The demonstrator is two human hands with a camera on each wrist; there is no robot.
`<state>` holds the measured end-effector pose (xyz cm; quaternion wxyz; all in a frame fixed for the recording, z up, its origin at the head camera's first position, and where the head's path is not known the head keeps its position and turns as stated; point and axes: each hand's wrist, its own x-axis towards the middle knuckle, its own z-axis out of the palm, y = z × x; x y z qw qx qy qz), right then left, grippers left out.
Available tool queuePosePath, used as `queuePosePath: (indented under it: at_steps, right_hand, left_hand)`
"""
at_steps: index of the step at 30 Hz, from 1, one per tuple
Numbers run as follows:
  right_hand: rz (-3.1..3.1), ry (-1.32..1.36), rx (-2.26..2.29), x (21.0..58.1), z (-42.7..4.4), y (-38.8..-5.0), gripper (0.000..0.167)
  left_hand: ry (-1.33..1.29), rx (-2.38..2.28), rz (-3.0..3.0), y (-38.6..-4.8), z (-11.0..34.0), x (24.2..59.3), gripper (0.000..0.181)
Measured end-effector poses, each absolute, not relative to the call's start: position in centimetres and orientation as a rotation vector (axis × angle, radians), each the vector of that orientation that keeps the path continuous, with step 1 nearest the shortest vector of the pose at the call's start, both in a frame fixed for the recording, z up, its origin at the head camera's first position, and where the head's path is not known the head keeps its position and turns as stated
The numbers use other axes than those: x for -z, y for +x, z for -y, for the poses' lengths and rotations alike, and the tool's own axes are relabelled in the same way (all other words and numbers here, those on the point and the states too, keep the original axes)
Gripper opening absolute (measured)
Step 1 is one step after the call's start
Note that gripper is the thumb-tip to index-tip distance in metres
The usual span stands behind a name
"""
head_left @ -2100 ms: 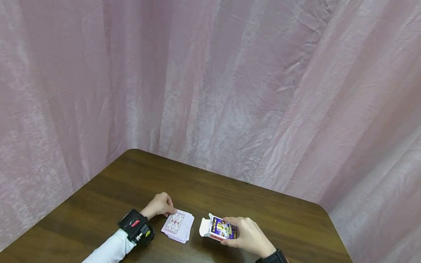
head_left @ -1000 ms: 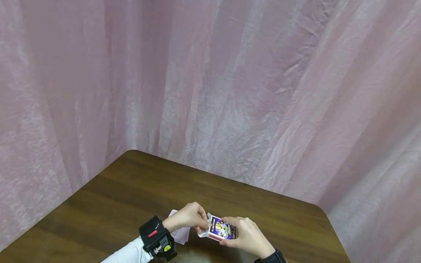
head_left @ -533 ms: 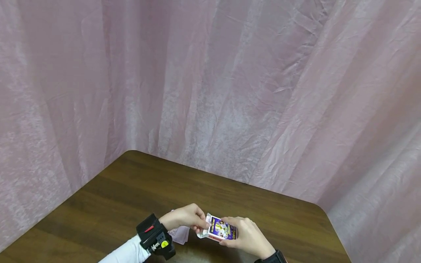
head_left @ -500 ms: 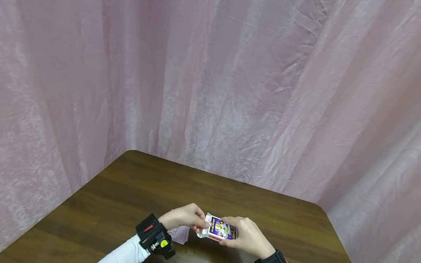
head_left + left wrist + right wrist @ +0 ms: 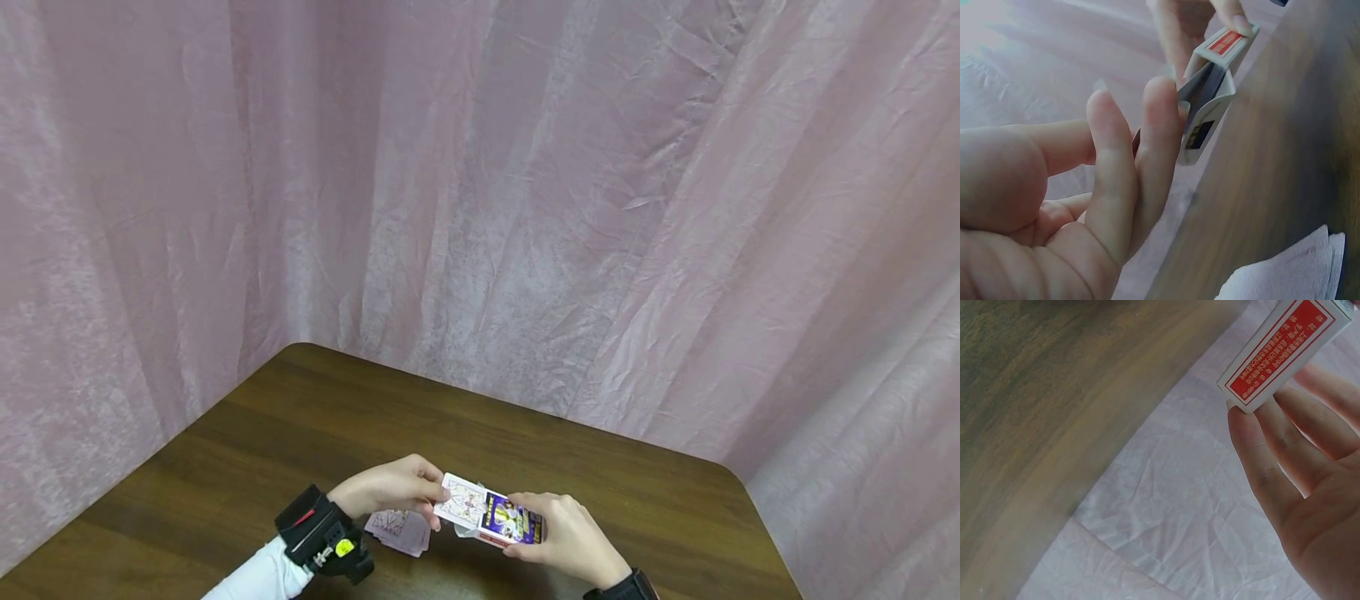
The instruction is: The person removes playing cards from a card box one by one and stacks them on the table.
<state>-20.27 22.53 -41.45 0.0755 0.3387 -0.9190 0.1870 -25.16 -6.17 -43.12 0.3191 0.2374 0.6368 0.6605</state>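
L hand (image 5: 390, 489) pinches outer end of a patterned card (image 5: 461, 502), thumb vs. fingers; its forearm comes in from bottom L, angled up toward R. R hand (image 5: 564, 533), reaching in from lower R, grips the purple-fronted box (image 5: 512, 518) across its R end, thumb on near side, fingers on far side.

Largest first: pink curtain (image 5: 480, 208) hangs behind, along far & side edges. Brown wood surface (image 5: 337, 408) has rounded far corners; far edge slants down L to R, well apart from both hands, w/ wide stretch of wood btwn. R edge also well clear of R hand; L edge well off too.

Card pile (image 5: 405, 537) lies on surface just below L hand, partly hidden by it, w/ gap btwn pile & box. Box mouth faces L, flap (image 5: 1200, 134) out; card's inner end is at the mouth, depth inside can't tell.
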Motion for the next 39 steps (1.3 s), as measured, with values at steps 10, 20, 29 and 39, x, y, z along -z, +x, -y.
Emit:
queuePosePath:
  at_steps: [10,20,29,39]
  right_hand:
    - [2.761,1.004,-0.563,41.6,-22.7,-20.3,0.054]
    - [2.772,0.997,-0.566,41.8,-23.0,-20.3,0.054]
    - [2.806,0.983,-0.574,41.9,-23.0,-20.4,0.056]
    - [2.799,0.992,-0.575,42.0,-23.0,-20.3,0.055]
  left_hand:
    - [0.634,-1.726,-1.741,-26.0,8.8,43.2,0.007]
    - [0.548,-1.843,-1.670,-27.2,11.9,43.5,0.012]
    - [0.448,-1.862,-1.712,-28.2,13.3,45.0,0.014]
    - [0.439,-1.662,-2.058,-29.5,13.3,46.5,0.027]
